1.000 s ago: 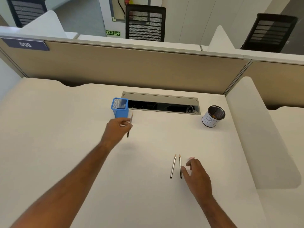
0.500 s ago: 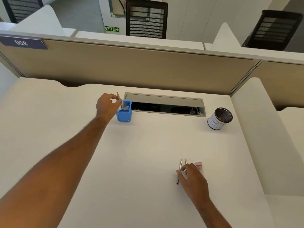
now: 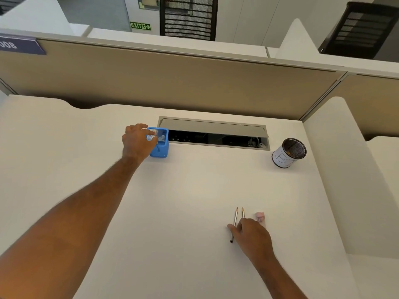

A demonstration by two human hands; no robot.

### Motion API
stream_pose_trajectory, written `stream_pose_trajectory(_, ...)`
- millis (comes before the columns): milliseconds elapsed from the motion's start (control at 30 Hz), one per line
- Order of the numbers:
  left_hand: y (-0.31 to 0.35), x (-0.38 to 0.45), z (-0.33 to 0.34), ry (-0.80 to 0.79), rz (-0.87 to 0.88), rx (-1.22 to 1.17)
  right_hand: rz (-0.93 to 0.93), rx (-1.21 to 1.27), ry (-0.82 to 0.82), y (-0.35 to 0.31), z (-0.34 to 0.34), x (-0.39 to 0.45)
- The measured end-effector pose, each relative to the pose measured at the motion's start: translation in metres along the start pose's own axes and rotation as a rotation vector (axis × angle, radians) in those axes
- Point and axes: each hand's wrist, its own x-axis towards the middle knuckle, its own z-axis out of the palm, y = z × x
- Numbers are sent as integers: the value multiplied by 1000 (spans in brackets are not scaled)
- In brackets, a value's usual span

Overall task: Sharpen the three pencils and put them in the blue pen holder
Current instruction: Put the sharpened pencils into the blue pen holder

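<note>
A blue mesh pen holder point(image 3: 161, 151) stands at the back of the white desk, left of the cable slot. My left hand point(image 3: 138, 143) is at its rim, fingers pinched on a pencil point(image 3: 158, 147) that is lowered into the holder; its top is hidden by my fingers. Two more pencils lie side by side near the front right, the left pencil point(image 3: 235, 220) and the right pencil point(image 3: 243, 212), tips pointing away. My right hand point(image 3: 252, 236) rests flat on their lower ends, the thumb touching the left one. A small pink sharpener point(image 3: 260, 216) lies just right of them.
A black mesh cup wrapped in white paper point(image 3: 282, 160) stands at the back right. A grey cable slot point(image 3: 216, 128) is sunk into the desk's rear. A beige partition point(image 3: 194, 83) closes the back, and a white divider point(image 3: 345, 169) walls the right side.
My left hand carried the pencil from mid-desk up to the blue holder and lowered it inside. My right hand settled onto the two lying pencils and stayed there.
</note>
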Motion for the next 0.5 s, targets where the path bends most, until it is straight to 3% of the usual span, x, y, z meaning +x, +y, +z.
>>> stream_pose_trajectory(333, -23, -64, 22, 234, -87, -361, -12, -101, -83, -13, -5, 10)
stream_pose_trajectory(500, -40, -133, 67, 140, -128, -351, 27, -66, -140, -16, -5, 17)
